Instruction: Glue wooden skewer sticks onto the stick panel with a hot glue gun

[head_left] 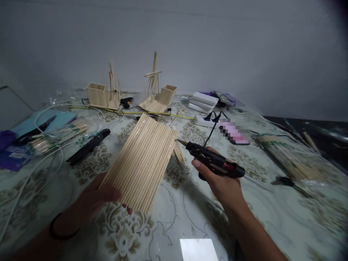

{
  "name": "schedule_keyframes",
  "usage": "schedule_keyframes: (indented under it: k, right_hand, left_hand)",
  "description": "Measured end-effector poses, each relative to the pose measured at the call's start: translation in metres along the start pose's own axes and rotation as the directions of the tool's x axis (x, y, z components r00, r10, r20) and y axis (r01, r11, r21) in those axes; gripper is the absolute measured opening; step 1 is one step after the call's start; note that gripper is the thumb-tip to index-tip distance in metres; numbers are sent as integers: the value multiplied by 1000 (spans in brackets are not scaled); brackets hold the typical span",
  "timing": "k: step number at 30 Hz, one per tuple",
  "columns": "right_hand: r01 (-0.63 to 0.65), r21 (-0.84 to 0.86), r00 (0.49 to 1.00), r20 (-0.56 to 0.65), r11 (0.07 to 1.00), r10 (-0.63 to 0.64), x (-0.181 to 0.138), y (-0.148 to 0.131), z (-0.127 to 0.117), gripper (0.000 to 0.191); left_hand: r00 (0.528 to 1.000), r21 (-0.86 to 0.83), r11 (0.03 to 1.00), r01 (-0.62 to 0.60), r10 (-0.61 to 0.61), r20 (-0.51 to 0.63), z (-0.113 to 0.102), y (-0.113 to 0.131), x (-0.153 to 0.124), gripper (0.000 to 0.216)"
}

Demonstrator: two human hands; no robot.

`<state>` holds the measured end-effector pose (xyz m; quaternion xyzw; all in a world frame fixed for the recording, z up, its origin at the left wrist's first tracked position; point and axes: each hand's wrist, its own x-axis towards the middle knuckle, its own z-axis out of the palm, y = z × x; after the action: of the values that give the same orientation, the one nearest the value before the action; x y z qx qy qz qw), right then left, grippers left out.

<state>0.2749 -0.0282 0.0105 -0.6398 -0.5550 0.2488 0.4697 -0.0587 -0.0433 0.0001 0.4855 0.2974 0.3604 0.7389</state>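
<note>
My left hand (94,201) grips the near edge of a flat panel of glued wooden sticks (143,159), held tilted above the table. In my right hand (217,179) is a black and red glue gun (214,162), fingers wrapped round its handle. The gun's nozzle points left at the panel's right edge, a short gap from it. A small bundle of loose sticks (178,152) lies on the table just under the nozzle.
Two small stick-built boxes with towers (104,95) (160,96) stand at the back. A second black glue gun (88,145), stick bundles (58,136) (282,156), white cables (32,170), a power strip (202,121) and white blocks (202,101) lie on the patterned tablecloth (174,217).
</note>
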Motion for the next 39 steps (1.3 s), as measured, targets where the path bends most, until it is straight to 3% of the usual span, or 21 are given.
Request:
schedule_keyframes:
  k: [22, 31, 39]
  right_hand:
    - [31, 21, 973, 227, 999, -35, 1, -13, 0, 34]
    - [31, 41, 965, 259, 999, -40, 1, -13, 0, 35]
    - [45, 41, 953, 299, 998, -56, 2, -15, 1, 37]
  left_hand:
    - [999, -41, 999, -32, 31, -26, 2, 0, 2, 19]
    - [998, -49, 997, -58, 58, 17, 4, 1, 2, 18]
    - [998, -15, 998, -65, 65, -23, 7, 5, 3, 18]
